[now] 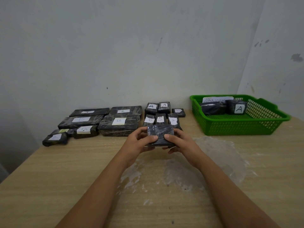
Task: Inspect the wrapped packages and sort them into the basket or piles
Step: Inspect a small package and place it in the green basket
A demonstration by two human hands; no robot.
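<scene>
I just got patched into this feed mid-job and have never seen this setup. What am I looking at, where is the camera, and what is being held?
There is no machine here: a person works bare-handed. The single picture comes from a camera on their head, looking down. The left hand and right hand both hold a small black wrapped package above the wooden table; no label shows on it. Behind it lie sorted black packages with lettered labels. At far right a green basket holds two more. Clear plastic film lies under the arms.

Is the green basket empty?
No, the green basket holds two black wrapped packages, one showing a white label marked A, plus a paper sign.
</scene>
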